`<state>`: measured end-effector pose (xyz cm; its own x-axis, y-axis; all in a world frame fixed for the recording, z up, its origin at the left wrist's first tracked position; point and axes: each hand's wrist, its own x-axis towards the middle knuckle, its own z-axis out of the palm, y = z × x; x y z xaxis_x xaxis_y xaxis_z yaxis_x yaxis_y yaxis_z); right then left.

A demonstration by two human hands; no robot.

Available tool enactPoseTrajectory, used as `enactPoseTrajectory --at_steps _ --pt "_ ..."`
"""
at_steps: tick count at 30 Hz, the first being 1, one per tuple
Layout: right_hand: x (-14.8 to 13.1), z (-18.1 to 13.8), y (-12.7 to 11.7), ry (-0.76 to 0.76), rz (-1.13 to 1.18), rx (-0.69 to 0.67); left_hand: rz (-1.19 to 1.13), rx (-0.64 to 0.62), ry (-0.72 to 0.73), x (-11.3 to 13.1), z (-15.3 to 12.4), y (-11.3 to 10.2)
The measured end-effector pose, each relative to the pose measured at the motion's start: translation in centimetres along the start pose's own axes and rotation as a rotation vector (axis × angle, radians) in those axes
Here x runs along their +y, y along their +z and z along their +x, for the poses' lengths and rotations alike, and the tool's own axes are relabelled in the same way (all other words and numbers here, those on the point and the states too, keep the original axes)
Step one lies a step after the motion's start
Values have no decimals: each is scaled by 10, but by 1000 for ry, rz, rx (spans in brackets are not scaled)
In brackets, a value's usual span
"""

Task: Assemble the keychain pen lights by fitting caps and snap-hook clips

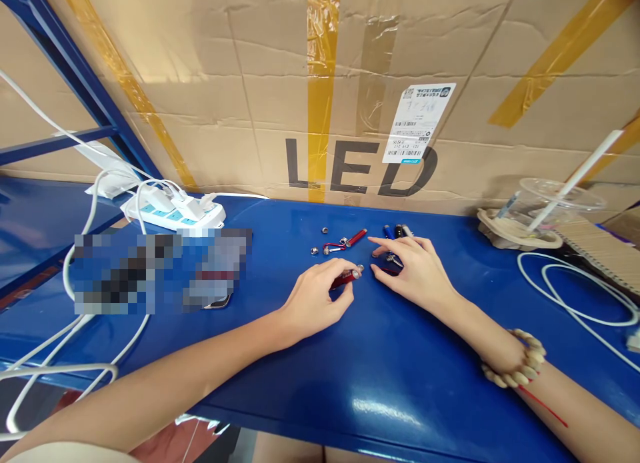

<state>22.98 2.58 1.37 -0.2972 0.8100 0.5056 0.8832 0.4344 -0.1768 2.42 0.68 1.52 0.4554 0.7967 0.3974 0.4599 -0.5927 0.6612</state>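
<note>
My left hand (315, 300) rests on the blue table (380, 370) with its fingers curled round a small red metal tube (344, 280) whose silver tip points right. My right hand (415, 270) lies just to the right of that tip, fingers spread and bent over small silver parts (393, 258) on the table. Behind both hands lie another red tube (356, 237), a red ring with silver bits (331, 248), a loose silver cap (325, 230), and blue, black and silver tubes (397, 231). A beaded bracelet (515, 363) is on my right wrist.
A taped cardboard box marked LED (360, 83) walls off the back of the table. A white power strip (175, 213) with plugs and white cables sits at the left. A plastic cup with a straw (550, 206) and a looped white cable (575, 290) lie at the right.
</note>
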Motion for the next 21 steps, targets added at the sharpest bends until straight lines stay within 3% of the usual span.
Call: enactPoseTrajectory --at_steps 21 --pt "-7 -2 -2 -49 53 -49 -68 7 -83 -1 1 -2"
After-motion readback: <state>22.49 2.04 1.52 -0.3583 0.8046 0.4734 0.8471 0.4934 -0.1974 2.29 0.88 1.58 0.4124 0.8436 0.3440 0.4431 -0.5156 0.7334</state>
